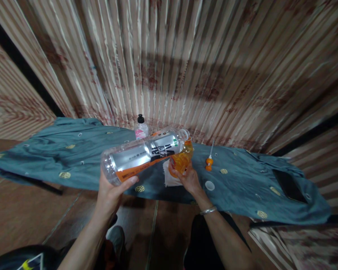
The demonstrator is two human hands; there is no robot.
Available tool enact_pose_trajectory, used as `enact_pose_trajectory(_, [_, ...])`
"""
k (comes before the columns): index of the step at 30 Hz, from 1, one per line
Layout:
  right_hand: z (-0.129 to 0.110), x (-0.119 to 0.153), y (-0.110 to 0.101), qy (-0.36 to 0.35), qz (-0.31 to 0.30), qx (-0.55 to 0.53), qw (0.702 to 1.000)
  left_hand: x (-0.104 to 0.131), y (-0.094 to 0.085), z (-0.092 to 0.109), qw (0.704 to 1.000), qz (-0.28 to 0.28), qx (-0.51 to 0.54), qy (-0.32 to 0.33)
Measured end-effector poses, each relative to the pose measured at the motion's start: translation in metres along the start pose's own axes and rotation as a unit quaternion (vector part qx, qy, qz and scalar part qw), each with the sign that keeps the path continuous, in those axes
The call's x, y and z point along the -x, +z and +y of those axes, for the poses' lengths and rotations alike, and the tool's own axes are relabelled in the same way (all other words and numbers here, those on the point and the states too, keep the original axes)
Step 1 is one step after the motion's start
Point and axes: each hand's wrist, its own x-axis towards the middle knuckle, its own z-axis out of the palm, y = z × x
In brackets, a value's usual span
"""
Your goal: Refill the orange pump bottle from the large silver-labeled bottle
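My left hand point(115, 191) grips a large clear plastic bottle point(132, 154) with a silver and orange label; its thumb shows in front and the other fingers are hidden behind. The bottle lies tilted almost level, its uncapped neck pointing right. Close under that neck stands a translucent orange bottle point(180, 162), with my right hand point(190, 178) closed around its lower side. Whether liquid flows between them I cannot tell. A white cloth point(171, 179) lies beneath the orange bottle. Right of it is an orange pump top point(209, 162) with a clear tube, near a round whitish cap point(210, 185).
A green-blue patterned cloth point(81, 157) covers the narrow table. Behind the large bottle stands a small clear bottle with a black top point(141, 127). A dark phone point(289, 185) lies at the right end. Pleated curtains point(169, 67) hang along the back and sides.
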Motion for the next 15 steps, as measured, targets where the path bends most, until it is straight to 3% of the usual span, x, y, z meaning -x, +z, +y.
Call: enact_pose_trajectory(15, [-0.0043, 0.0002, -0.0026, 0.008, -0.011, 0.006, 1.000, 0.0012, 0.0017, 0.0032, 1.000, -0.001, -0.009, -0.002])
